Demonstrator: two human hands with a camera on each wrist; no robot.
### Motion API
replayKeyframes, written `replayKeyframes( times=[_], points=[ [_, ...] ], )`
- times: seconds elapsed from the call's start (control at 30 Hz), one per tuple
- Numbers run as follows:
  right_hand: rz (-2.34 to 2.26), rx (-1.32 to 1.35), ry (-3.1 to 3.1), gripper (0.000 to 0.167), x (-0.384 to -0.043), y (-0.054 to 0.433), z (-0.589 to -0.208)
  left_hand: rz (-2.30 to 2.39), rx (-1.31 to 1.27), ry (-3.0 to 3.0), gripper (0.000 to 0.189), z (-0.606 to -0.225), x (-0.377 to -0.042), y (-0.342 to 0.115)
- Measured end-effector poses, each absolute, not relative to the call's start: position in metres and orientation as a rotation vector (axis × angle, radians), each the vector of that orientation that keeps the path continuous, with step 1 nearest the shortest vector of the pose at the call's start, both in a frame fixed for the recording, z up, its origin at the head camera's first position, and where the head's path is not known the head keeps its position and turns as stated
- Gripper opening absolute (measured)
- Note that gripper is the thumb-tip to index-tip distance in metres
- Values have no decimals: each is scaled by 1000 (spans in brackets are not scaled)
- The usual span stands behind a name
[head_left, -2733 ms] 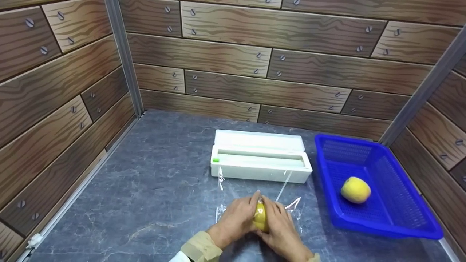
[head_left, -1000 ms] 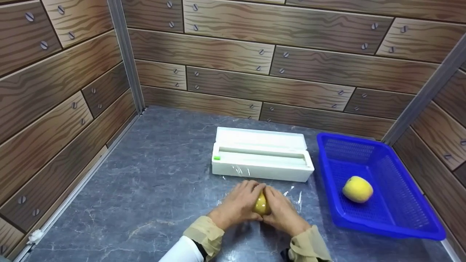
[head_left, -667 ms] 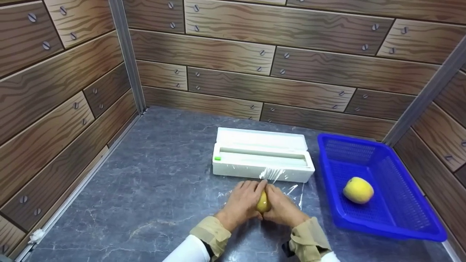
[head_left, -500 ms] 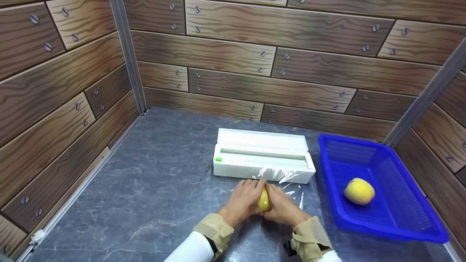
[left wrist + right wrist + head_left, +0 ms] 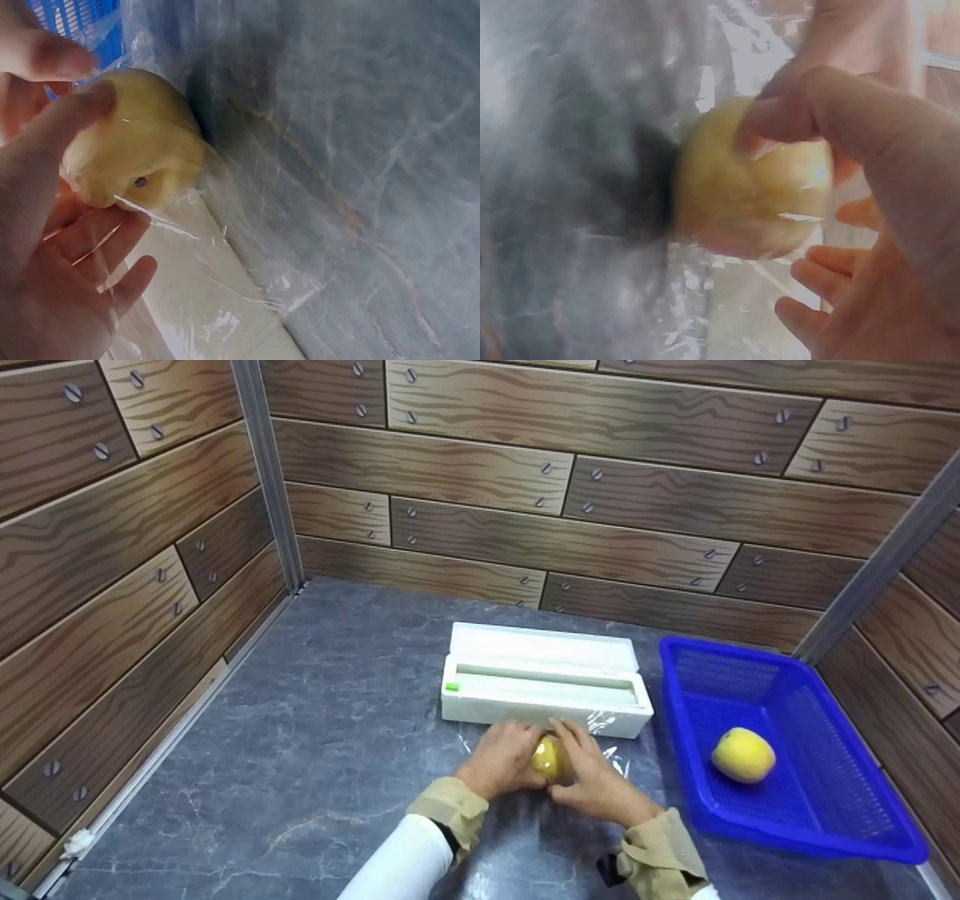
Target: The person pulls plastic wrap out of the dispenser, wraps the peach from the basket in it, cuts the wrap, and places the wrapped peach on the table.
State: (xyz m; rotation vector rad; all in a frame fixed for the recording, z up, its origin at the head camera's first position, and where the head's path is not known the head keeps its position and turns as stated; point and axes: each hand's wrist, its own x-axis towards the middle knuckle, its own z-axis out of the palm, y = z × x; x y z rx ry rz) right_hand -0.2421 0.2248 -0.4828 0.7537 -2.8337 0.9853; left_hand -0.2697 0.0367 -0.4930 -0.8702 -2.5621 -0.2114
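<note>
A yellow apple (image 5: 549,759) with shiny clear cling film over it sits between both hands on the dark table, close in front of the white cling film box. My left hand (image 5: 504,759) holds its left side; in the left wrist view the thumb lies on the apple (image 5: 142,142) and the fingers curl below it. On the other side, my right hand (image 5: 596,776) cups it, with the thumb touching the apple (image 5: 742,187) in the right wrist view and the fingers spread around it. Loose film (image 5: 247,277) stretches from the apple over the box front.
The white cling film box (image 5: 547,712) stands behind the hands, its lid raised and a roll inside. A blue plastic basket (image 5: 810,840) on the right contains another yellow apple (image 5: 742,755). Wood-patterned walls enclose the table.
The hands and apple have shifted slightly forward and right, toward the box. The right hand's fingers have spread, showing more of the wrapped apple. The film sheet has gathered closer to it.
</note>
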Motion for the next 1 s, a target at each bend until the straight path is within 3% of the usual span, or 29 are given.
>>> replayKeyframes(
  times=[0.3,0.87,1.0],
  points=[
    [928,609,-2749,65,-237,227,-489,-419,-781,-2771,46,-486,-287,38],
    [766,665,-2622,58,-235,221,-497,-926,-734,-2734,73,-508,-283,27],
    [725,686,-2587,57,-235,221,-499,-997,-766,-2714,71,-505,-282,23]
  ],
)
